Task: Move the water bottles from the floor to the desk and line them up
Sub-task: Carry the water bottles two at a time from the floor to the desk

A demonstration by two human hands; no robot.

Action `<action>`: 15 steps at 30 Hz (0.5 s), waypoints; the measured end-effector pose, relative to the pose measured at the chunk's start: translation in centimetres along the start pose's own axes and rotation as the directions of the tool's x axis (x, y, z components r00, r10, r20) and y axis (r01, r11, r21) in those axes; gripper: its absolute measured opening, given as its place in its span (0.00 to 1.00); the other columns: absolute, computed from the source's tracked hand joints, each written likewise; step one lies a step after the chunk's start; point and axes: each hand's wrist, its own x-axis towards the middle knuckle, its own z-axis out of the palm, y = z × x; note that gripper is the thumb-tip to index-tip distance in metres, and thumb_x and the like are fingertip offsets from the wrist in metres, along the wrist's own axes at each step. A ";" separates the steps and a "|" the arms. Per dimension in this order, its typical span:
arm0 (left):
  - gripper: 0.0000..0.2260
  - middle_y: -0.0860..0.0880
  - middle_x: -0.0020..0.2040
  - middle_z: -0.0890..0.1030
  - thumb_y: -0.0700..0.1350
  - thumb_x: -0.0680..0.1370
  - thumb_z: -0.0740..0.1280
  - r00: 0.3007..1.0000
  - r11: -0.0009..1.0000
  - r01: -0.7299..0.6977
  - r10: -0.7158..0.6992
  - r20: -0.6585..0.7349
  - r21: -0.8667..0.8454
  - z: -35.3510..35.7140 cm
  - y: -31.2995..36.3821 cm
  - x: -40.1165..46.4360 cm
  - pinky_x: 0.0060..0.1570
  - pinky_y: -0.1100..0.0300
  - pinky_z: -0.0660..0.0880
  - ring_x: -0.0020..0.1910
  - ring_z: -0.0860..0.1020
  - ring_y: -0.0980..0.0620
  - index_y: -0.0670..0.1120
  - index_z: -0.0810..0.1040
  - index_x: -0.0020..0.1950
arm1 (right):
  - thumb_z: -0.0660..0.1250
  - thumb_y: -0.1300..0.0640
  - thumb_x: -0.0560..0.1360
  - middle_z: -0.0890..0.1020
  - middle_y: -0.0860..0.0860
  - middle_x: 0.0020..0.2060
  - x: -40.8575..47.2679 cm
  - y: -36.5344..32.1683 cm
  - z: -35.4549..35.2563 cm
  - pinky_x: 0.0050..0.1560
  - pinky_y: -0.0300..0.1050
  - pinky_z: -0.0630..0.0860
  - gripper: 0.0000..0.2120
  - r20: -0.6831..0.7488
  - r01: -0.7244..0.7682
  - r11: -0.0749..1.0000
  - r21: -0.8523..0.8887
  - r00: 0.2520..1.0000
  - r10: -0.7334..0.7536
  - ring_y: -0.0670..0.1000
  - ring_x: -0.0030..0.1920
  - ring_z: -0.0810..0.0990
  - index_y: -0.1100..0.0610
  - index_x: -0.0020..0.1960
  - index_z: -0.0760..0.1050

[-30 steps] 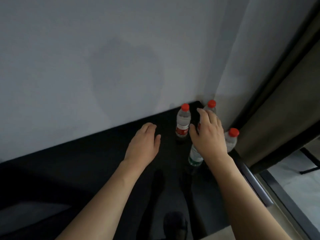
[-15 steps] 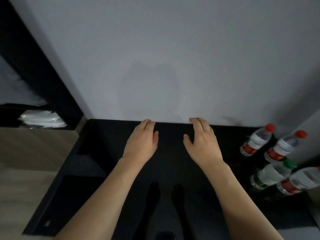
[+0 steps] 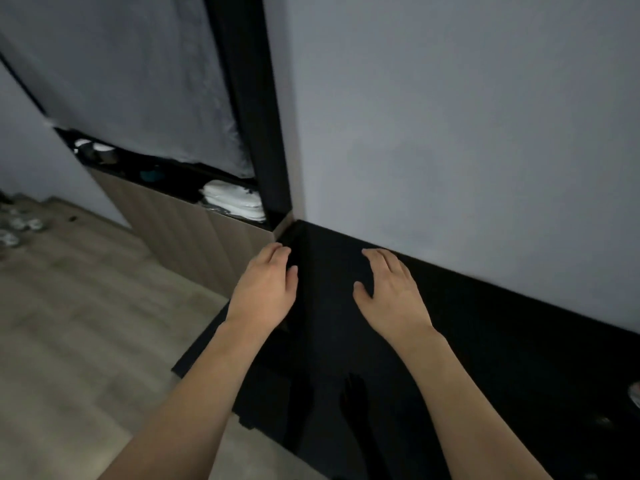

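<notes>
Over black desk point(image 3: 485, 341), left hand point(image 3: 265, 289) and right hand point(image 3: 391, 292), fingers relaxed, holding nothing, bottles' orientation unreadable

The counter point(image 3: 485, 341) is black and glossy, its long back edge tight against the wall point(image 3: 450, 133). It lies under the right grip point(image 3: 391, 292) and runs on far to that grip's right; its left end sits just below the left grip point(image 3: 266, 289). At the frame's right edge, well right of the right grip, a clear sliver point(image 3: 636, 394) rests on the counter, cut off and too little to identify. Far left of the left grip, blurred clear shapes point(image 3: 19, 226) lie on the floor point(image 3: 86, 323) – possibly bottles, too smeared to count.
</notes>
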 end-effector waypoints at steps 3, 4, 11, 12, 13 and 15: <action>0.19 0.43 0.68 0.73 0.46 0.81 0.62 0.995 0.996 0.088 -0.088 -0.038 0.008 -1.9 -3.3 -0.4 0.63 0.51 0.71 0.64 0.74 0.43 0.39 0.71 0.70 | 0.64 0.50 0.77 0.66 0.50 0.71 1.2 -3.5 1.4 0.72 0.50 0.63 0.28 0.052 0.083 0.996 0.036 0.995 -0.084 0.51 0.72 0.64 0.52 0.74 0.61; 0.19 0.43 0.67 0.73 0.46 0.81 0.62 0.992 0.993 0.117 -0.116 -0.052 0.012 -2.5 -4.4 -0.6 0.63 0.51 0.71 0.64 0.74 0.42 0.39 0.72 0.69 | 0.64 0.50 0.77 0.65 0.50 0.71 1.6 -4.8 1.9 0.72 0.50 0.63 0.27 0.070 0.112 0.993 0.042 0.991 -0.115 0.51 0.72 0.64 0.52 0.74 0.61; 0.19 0.42 0.69 0.71 0.46 0.82 0.61 0.954 0.962 0.271 -0.271 -0.128 -0.015 -6.3 -14.4 -2.1 0.63 0.50 0.72 0.65 0.73 0.42 0.39 0.71 0.70 | 0.63 0.51 0.77 0.65 0.50 0.72 5.0 -15.2 7.0 0.71 0.49 0.64 0.27 0.157 0.268 0.960 0.084 0.948 -0.278 0.52 0.71 0.64 0.52 0.74 0.61; 0.19 0.42 0.70 0.71 0.46 0.82 0.60 0.950 0.958 0.285 -0.284 -0.132 -0.012 -6.6 -15.6 -2.3 0.64 0.50 0.71 0.65 0.73 0.42 0.39 0.70 0.70 | 0.63 0.51 0.78 0.64 0.49 0.72 5.2 -16.4 7.7 0.71 0.49 0.64 0.27 0.173 0.280 0.956 0.091 0.941 -0.292 0.52 0.71 0.64 0.52 0.74 0.61; 0.19 0.42 0.71 0.70 0.47 0.82 0.60 0.939 0.949 0.315 -0.315 -0.137 -0.019 -7.3 -17.9 -2.7 0.65 0.51 0.70 0.66 0.72 0.42 0.40 0.70 0.71 | 0.63 0.51 0.78 0.64 0.49 0.72 5.7 -18.5 9.1 0.71 0.49 0.65 0.27 0.194 0.303 0.949 0.090 0.929 -0.315 0.53 0.71 0.64 0.52 0.75 0.60; 0.19 0.43 0.71 0.70 0.47 0.82 0.59 0.925 0.937 0.347 -0.348 -0.153 -0.033 -8.4 -20.8 -3.2 0.66 0.50 0.70 0.67 0.71 0.43 0.40 0.70 0.71 | 0.63 0.50 0.78 0.63 0.49 0.72 6.3 -21.3 11.0 0.69 0.50 0.66 0.27 0.229 0.326 0.942 0.085 0.913 -0.337 0.53 0.69 0.66 0.52 0.75 0.60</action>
